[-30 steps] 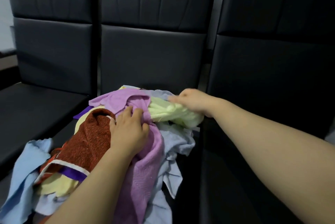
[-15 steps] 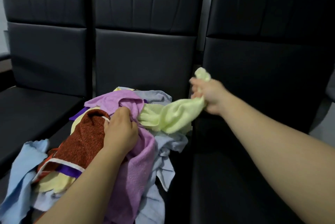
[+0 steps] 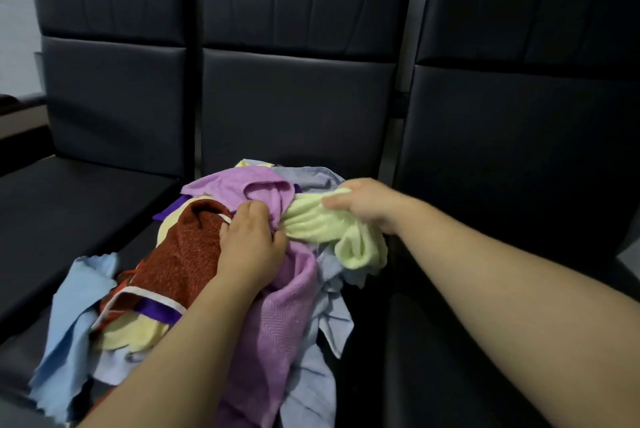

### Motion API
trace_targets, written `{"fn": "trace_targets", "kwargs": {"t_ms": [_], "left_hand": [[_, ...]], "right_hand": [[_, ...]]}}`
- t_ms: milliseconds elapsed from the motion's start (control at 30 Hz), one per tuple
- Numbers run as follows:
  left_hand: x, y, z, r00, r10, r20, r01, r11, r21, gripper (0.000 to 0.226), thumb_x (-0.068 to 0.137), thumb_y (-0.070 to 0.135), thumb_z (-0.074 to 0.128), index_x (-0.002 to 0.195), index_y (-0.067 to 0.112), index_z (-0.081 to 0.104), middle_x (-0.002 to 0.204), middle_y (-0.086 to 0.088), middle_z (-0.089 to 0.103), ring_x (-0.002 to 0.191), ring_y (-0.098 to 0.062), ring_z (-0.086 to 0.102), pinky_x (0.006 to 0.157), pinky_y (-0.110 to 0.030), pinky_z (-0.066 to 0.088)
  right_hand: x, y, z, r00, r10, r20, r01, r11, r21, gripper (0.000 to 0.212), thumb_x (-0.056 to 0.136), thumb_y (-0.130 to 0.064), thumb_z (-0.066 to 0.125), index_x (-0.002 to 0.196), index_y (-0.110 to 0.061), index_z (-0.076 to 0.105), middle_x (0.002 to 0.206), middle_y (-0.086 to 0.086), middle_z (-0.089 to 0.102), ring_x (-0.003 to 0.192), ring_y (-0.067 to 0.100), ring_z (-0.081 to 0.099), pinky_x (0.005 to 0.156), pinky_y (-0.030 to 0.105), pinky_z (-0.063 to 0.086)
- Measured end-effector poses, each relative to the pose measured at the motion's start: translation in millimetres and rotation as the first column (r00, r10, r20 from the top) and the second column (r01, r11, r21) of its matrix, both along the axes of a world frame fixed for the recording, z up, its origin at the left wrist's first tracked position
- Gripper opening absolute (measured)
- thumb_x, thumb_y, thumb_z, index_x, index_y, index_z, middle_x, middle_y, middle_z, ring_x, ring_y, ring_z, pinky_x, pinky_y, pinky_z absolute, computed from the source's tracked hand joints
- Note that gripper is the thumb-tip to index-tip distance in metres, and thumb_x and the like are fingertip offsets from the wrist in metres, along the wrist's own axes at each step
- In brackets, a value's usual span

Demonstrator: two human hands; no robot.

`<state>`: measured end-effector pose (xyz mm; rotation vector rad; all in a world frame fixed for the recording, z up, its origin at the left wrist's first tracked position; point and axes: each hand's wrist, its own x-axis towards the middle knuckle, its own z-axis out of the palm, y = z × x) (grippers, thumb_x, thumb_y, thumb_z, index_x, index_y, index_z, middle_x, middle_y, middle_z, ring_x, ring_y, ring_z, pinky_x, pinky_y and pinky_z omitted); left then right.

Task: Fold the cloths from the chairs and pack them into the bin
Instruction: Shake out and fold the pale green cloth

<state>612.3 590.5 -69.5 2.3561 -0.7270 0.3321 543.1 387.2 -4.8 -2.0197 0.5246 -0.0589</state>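
Observation:
A heap of crumpled cloths lies on the seat of the middle black chair (image 3: 298, 115). A pale green cloth (image 3: 332, 230) sits on the heap's right side, and my right hand (image 3: 367, 204) grips its upper end. My left hand (image 3: 251, 244) presses down on the heap, its fingers curled into a purple cloth (image 3: 277, 320) beside a rust-red cloth (image 3: 187, 254). A light blue cloth (image 3: 74, 323) hangs off the left, a grey-blue cloth (image 3: 311, 379) off the front. No bin is in view.
Three black padded chairs stand side by side against a pale wall. The left chair (image 3: 114, 98) and the right chair (image 3: 519, 133) have bare seats. A dark ledge (image 3: 17, 108) shows at the far left edge.
My right hand, which had lifted the pale green cloth up and to the right, has come back down to the heap with it. My left hand stays on the purple cloth.

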Motion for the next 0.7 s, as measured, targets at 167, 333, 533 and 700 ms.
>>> {"fn": "trace_targets", "kwargs": {"t_ms": [167, 333, 533, 700], "left_hand": [[-5.7, -5.7, 5.7, 0.999, -0.011, -0.031, 0.008, 0.995, -0.100, 0.020, 0.084, 0.009, 0.056, 0.092, 0.017, 0.039, 0.095, -0.002, 0.042, 0.083, -0.028, 0.042, 0.083, -0.046, 0.038], [-7.1, 2.3, 8.9, 0.986, -0.082, -0.144, 0.061, 0.987, -0.150, 0.057, 0.087, 0.010, 0.051, 0.132, 0.040, 0.032, 0.132, -0.005, 0.049, 0.114, -0.033, 0.053, 0.102, -0.054, 0.041], [-2.9, 1.1, 3.9, 0.993, -0.065, -0.101, 0.084, 0.977, 0.194, 0.053, 0.091, 0.025, 0.044, 0.140, 0.045, 0.048, 0.147, -0.003, 0.037, 0.131, -0.031, 0.044, 0.110, -0.062, 0.031], [-4.6, 2.3, 7.5, 0.994, -0.035, -0.099, 0.050, 0.988, 0.144, 0.045, 0.093, 0.020, 0.045, 0.134, 0.034, 0.054, 0.132, -0.003, 0.045, 0.119, -0.031, 0.049, 0.105, -0.060, 0.036]], "right_hand": [[-7.7, -9.3, 23.9, 0.916, -0.337, 0.218, 0.062, 0.656, 0.753, 0.021, 0.106, -0.025, 0.058, 0.093, -0.010, 0.063, 0.092, 0.009, 0.070, 0.082, 0.024, 0.069, 0.075, 0.040, 0.057], [-13.2, -6.8, 21.0, 0.953, -0.167, 0.254, 0.079, 0.943, 0.323, 0.031, 0.097, -0.030, 0.070, 0.075, -0.012, 0.060, 0.059, -0.002, 0.057, 0.051, 0.011, 0.054, 0.057, 0.031, 0.045], [-20.7, 6.9, 8.2, 0.880, 0.129, -0.458, -0.412, 0.687, -0.599, 0.032, 0.077, -0.046, 0.083, 0.079, -0.017, 0.068, 0.074, -0.004, 0.065, 0.075, 0.021, 0.066, 0.060, 0.027, 0.048], [-41.9, -16.8, 38.6, 0.989, -0.137, 0.052, 0.123, 0.968, 0.220, 0.020, 0.096, -0.024, 0.072, 0.085, -0.007, 0.070, 0.084, 0.011, 0.073, 0.076, 0.025, 0.071, 0.075, 0.039, 0.058]]}}
